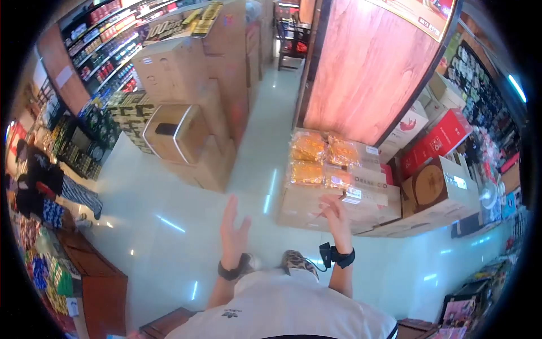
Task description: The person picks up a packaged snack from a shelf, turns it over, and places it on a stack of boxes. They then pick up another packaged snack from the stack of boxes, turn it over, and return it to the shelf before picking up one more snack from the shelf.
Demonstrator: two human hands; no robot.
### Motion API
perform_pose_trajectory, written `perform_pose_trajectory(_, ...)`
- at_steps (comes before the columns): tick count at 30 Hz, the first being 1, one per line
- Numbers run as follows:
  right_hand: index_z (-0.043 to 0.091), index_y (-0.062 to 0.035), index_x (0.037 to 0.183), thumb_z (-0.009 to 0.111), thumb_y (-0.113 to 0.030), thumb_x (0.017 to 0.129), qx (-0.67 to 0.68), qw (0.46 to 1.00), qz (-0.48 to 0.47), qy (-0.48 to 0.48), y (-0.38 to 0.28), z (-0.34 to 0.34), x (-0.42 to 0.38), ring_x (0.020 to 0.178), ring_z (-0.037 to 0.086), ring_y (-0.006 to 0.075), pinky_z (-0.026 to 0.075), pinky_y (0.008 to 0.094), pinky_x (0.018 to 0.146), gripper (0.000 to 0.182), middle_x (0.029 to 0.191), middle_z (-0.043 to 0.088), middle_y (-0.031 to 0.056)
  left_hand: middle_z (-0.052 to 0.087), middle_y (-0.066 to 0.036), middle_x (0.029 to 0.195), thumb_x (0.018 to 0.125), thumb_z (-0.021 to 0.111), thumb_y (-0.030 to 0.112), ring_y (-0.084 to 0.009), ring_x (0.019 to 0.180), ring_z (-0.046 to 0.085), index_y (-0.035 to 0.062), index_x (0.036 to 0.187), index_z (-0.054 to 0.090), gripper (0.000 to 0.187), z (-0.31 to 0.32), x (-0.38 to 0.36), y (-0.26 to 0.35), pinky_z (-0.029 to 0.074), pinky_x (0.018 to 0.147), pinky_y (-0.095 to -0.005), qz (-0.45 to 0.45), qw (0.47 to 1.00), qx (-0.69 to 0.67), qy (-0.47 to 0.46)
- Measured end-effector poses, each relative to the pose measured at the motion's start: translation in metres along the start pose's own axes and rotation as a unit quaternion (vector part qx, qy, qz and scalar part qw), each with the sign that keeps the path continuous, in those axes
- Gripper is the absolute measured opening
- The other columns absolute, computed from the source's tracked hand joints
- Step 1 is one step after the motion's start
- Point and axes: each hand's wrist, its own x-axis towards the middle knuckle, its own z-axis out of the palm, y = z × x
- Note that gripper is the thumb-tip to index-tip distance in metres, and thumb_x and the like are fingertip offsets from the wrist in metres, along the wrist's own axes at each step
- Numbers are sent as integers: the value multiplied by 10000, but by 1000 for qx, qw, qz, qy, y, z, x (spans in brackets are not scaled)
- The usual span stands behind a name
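Two hands are raised in front of the wearer, each with a dark band at the wrist. Left hand [232, 229] is open, fingers spread upward, grasping nothing and hanging over bare floor [169, 198]. Right hand [336, 217] reaches toward the low stack of flat cartons [333, 206] just ahead; its fingers are loosely curled near the carton edge, and whether they pinch anything cannot be told from this view. A leopard-print shoe [298, 261] shows between the forearms.

On top of the cartons lie four clear-wrapped packs of orange goods [322, 161], set close together beside a white-labelled box [367, 181]. Behind them rises a wood-panelled pillar [367, 68].

Left of the aisle stand tall stacked brown boxes [186, 85], with shelving [107, 39] beyond.

Risks noted: the glossy floor reflects light and may be slippery when leaning forward. The packs sit loose near the stack edge; a careless one-handed pull could, in my judgement, drag a neighbour off.
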Motion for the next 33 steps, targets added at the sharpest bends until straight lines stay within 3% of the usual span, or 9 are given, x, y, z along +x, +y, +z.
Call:
perform_pose_trajectory(7,551,-18,1253,559,-88,929,-18,995,-24,95,8,-11,43,1085,574,172,473,303,892,332,1212,603,101,449,-140,1452,873,659,72,-250,1326,440,21,1401,447,571,23,48,-28,372,1064,-374,-35,997,-30,-59)
perform_pose_trajectory(11,541,-31,1282,590,-149,918,-61,995,18,71,8,-1,74,1091,578,183,473,306,880,387,1237,592,98,466,-135,1435,865,683,116,-245,1272,480,22,1402,447,594,51,81,-61,396,1025,-366,-35,993,-27,-107)
perform_pose_trajectory(16,527,-17,1295,591,-163,920,-55,997,-30,43,38,-3,144,1116,571,209,463,330,915,409,1259,578,128,517,-161,1354,872,647,96,-260,1252,503,20,1380,438,555,99,139,-76,431,1005,-366,-41,988,18,-148)
perform_pose_trajectory(17,521,-13,1300,591,-166,920,-48,997,-39,43,43,-5,156,1128,567,218,459,337,925,415,1262,575,135,517,-162,1354,871,651,102,-262,1252,503,20,1381,437,558,109,148,-90,433,1003,-365,-5,985,52,-163)
perform_pose_trajectory(20,499,-6,1309,610,-181,902,-77,995,-44,53,53,-11,193,1169,551,284,445,361,958,457,1260,563,176,515,-171,1353,868,662,119,-274,1253,502,14,1381,435,570,144,178,-122,430,1005,-371,47,974,95,-200)
perform_pose_trajectory(22,483,-4,1312,619,-194,889,-154,986,-42,54,47,-13,205,1171,541,336,452,384,952,483,1273,540,203,512,-186,1354,863,671,131,-294,1254,501,4,1378,435,580,172,194,-111,420,1016,-386,-6,977,59,-203)
perform_pose_trajectory(28,427,-18,1337,628,-251,868,-225,974,33,-23,54,-20,237,1126,524,435,466,460,922,561,1328,452,273,505,-226,1338,849,689,146,-345,1265,481,-31,1369,433,606,233,254,-84,368,1065,-424,109,947,163,-254)
perform_pose_trajectory(33,469,-11,1269,623,-227,888,-215,973,68,-57,44,-15,243,1056,540,381,447,415,893,464,1247,493,223,551,-223,1249,817,704,119,-346,1163,545,-17,1342,460,595,261,256,-93,422,1006,-411,-3,967,82,-240)
